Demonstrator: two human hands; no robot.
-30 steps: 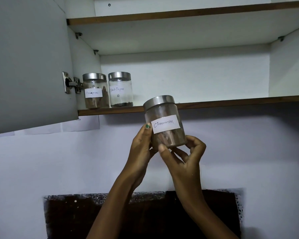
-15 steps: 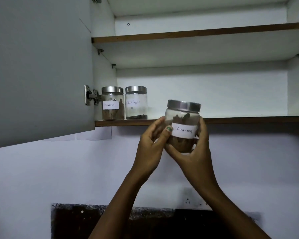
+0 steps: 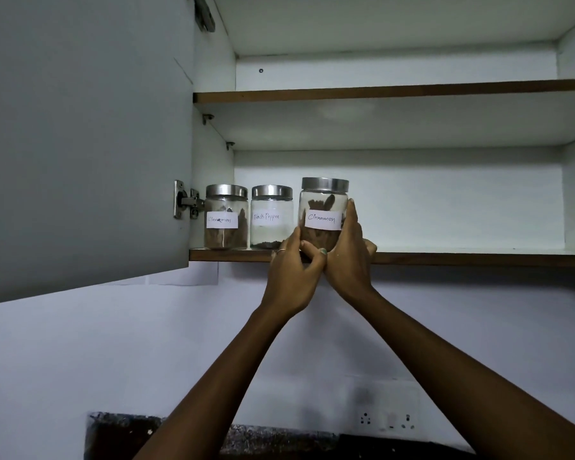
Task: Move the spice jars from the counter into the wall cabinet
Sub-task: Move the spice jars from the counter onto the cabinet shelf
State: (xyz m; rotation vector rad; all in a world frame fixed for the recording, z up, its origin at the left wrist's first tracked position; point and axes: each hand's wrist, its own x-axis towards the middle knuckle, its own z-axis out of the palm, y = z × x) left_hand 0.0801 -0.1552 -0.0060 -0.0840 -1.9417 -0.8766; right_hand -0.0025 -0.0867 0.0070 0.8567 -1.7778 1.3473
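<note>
On the lower shelf [image 3: 445, 257] of the open wall cabinet [image 3: 412, 180], the head camera shows a glass jar labelled Cinnamon [image 3: 324, 216] held at the shelf's front edge, just to the right of a Black Pepper jar [image 3: 272, 216] and another cinnamon jar [image 3: 226, 216] that stand side by side near the hinge [image 3: 185, 201]. The left hand [image 3: 291, 277] cups the held jar low on its left side, fingers curled against the glass, while the right hand [image 3: 349, 257] wraps its right side, fingers pressed flat up along the wall of the jar. Whether its base already rests on the shelf cannot be told, since both hands cover it. My reading is that the placing is nearly done for this jar. The risk from here is mostly about the edge: if the hands let go while the base sits partly over the lip, the jar could tip forward and fall. Sliding it leftward too firmly could knock the Black Pepper jar, which stands just beside it. Smooth glass may also slip through a loose grip. Only a dark strip of bench [image 3: 213, 439] shows below, so remaining jars are out of view.
</note>
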